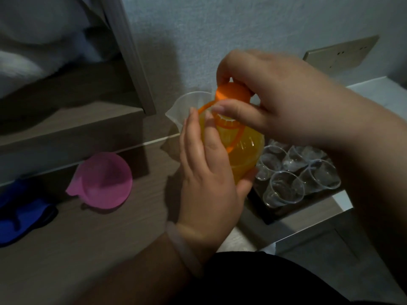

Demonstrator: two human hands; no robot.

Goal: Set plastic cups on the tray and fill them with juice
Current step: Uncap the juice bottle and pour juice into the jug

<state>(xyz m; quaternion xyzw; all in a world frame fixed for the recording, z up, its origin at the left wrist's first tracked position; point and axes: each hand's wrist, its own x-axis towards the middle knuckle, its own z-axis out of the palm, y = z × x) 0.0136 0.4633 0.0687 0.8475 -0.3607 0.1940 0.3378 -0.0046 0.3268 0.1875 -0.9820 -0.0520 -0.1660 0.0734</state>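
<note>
An orange juice bottle [244, 155] stands upright in the middle of the view, with an orange carry loop at its neck. My left hand [207, 179] grips the bottle's body from the left. My right hand [271, 106] holds the orange cap [233, 91] at the top of the bottle between thumb and fingers. Several clear plastic cups [286, 188] stand close together on a dark tray [284, 214] just right of the bottle; they look empty.
A pink jug [103, 181] lies on the wooden surface at left, beside a blue object [19, 216]. A clear jug [185, 106] stands behind the bottle against the wall. A wall socket plate [341, 53] sits at upper right. A wooden bed frame rises at left.
</note>
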